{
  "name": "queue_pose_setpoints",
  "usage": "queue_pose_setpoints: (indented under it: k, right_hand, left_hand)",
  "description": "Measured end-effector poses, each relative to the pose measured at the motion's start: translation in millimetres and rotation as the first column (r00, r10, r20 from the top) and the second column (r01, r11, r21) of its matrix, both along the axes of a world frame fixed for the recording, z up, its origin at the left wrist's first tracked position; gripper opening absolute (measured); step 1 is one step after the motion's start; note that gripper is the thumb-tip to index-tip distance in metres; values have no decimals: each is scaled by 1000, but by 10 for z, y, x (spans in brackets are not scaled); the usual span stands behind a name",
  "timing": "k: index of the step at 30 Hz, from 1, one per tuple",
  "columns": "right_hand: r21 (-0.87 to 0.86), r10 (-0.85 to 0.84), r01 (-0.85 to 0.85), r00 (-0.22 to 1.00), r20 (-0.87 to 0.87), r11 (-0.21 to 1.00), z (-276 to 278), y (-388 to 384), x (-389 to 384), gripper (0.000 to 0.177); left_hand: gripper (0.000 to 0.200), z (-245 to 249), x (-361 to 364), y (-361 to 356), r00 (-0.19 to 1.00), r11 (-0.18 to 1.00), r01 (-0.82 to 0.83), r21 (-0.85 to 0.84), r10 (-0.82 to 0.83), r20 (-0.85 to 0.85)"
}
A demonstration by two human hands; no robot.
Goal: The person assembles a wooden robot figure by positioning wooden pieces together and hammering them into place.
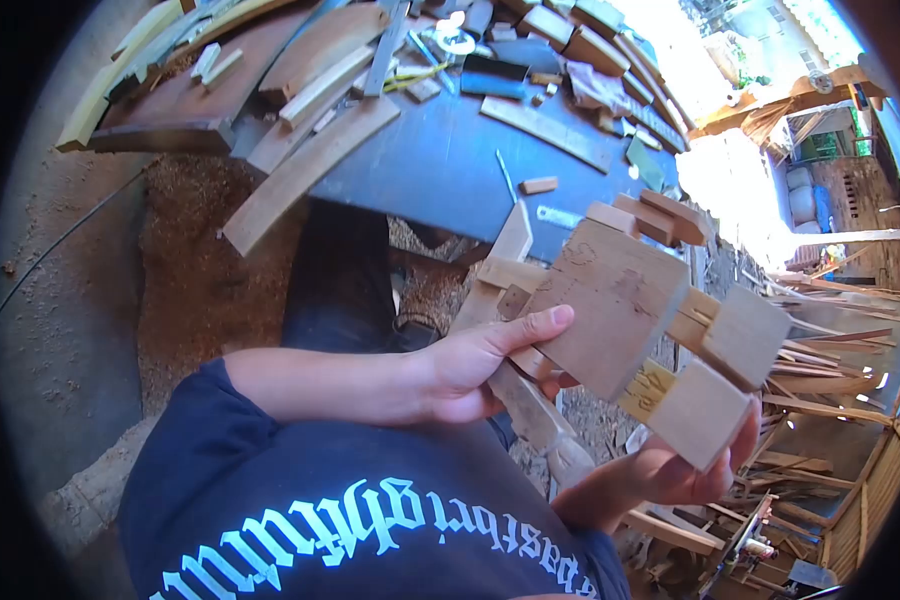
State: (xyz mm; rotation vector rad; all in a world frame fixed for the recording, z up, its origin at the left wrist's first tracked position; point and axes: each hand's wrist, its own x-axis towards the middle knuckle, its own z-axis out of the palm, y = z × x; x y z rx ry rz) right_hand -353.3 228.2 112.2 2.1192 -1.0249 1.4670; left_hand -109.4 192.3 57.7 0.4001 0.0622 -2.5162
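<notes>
A figure built of pale wooden blocks (610,310) is held in front of my body, tilted toward the lower right. Its broad square middle block joins two smaller square blocks through yellowish wooden pieces, and more short blocks stick out at its upper end. My left hand (480,370) grips the near side of the figure, thumb lying on top and fingers hidden partly beneath. With its fingers curled round the edge of the nearer small block (705,412), my right hand (695,465) supports the lower end. Angled wooden pieces (510,240) extend at the figure's left side.
Beyond the figure stands a dark blue-topped table (420,160), with wood offcuts, a long wooden strip (310,175), a small wooden block (539,185) and a metal ruler-like plate (558,216). Several timber strips (830,385) pile up on the right. Sawdust covers the ground (185,300).
</notes>
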Motion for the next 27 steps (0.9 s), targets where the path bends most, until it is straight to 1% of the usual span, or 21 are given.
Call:
queue_pose_setpoints:
  k: [1, 3, 4, 7, 8, 10, 12, 14, 15, 17, 19, 20, 21, 23, 24, 27]
  right_hand:
    - [-13, -76, 75, 995, -59, 997, -9, 137, -51, 37]
    - [-60, -225, 218, 959, -173, 974, -15, 394, -126, 43]
    - [-69, -290, 282, 937, -193, 957, 18, 527, -141, 44]
    - [-243, -227, 171, 947, -226, 955, 39, 600, -143, 47]
    - [-279, -71, -13, 955, -290, 960, 132, 438, -17, 47]
    - [-276, 38, -144, 933, -357, 950, 195, 434, 148, 50]
    - [-236, -48, -42, 932, -360, 971, 180, 543, 380, 54]
    - [-187, -9, -62, 934, -358, 980, 189, 528, 593, 58]
    - [-162, 10, -72, 935, -355, 984, 195, 519, 700, 61]
    - [-88, 73, -108, 939, -335, 990, 154, 476, 876, 60]
    - [25, 142, -141, 938, -315, 990, 100, 400, 1036, 56]
    - [72, 160, -145, 934, -320, 987, 54, 356, 1106, 55]
    - [86, 144, -122, 929, -340, 989, -16, 297, 1156, 58]
    - [204, 147, -67, 902, -407, 977, -54, 193, 1158, 53]
    - [187, 132, -60, 906, -402, 981, -144, 107, 1153, 52]
    - [176, 73, -2, 915, -397, 984, -277, -56, 1185, 51]
  left_hand:
    - [56, -30, 25, 62, 999, 999, 34, -6, -34, -2]
    - [52, -14, 74, 190, 999, 999, 39, 6, -39, 0]
    - [50, -7, 94, 251, 999, 999, 40, 4, -40, 0]
    - [51, -45, 224, 411, 994, 995, 103, 11, -103, -25]
    - [51, -59, 280, 441, 994, 994, 109, 6, -109, -21]
    - [51, -95, 398, 483, 992, 993, 121, -4, -121, -19]
    - [52, -237, 518, 534, 983, 988, 153, -18, -154, -97]
    - [56, -326, 636, 582, 975, 986, 165, -15, -166, -150]
    - [57, -364, 691, 599, 971, 982, 190, -3, -189, -144]
    - [58, -462, 776, 580, 961, 968, 249, 19, -244, -129]
    - [59, -771, 775, 475, 942, 961, 275, 19, -265, -208]
    - [58, -928, 784, 380, 936, 957, 289, 20, -279, -213]
    - [57, -1040, 795, 274, 933, 954, 299, 21, -287, -219]
    - [54, -1181, 817, 46, 962, 970, 242, 34, -236, -137]
    - [53, -1205, 876, -79, 954, 967, 255, 18, -248, -168]
    - [53, -1201, 929, -360, 962, 964, 263, 41, -258, -92]
